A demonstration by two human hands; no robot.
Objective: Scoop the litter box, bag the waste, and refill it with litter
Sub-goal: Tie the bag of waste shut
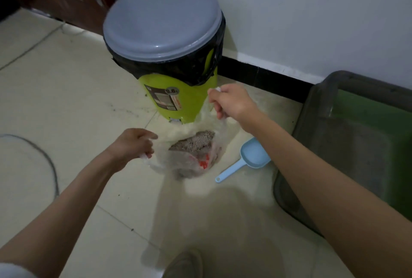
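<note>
**Inspector:** Start from the left. What is each hand doing?

**Assistant:** The left hand (133, 144) has its fingers curled round one handle of the clear plastic bag (189, 161). The bag hangs low between both hands, just above the floor (66, 99), with a grey clump of used litter (196, 144) showing inside. The right hand (231, 101) is higher and further forward, pinching the opposite handle.

**Inspector:** Which relation governs the next move?

**Assistant:** The bag's mouth is stretched on a line running from the near-left hand up to the far-right hand. The load sits below and between them. In my judgement, closing the bag needs the two handles brought together over that load; the left hand is the nearer to it.

**Inspector:** Surroundings?

**Assistant:** The green bin (178, 99), with its grey lid (162, 21) closed, stands behind the bag. The blue scoop (249, 157) lies on the floor just right of the bag. The litter box (312, 121) is at far right, grey litter inside.

**Inspector:** Stage?

**Assistant:** Bagging appears under way; refilling not yet done.
</note>
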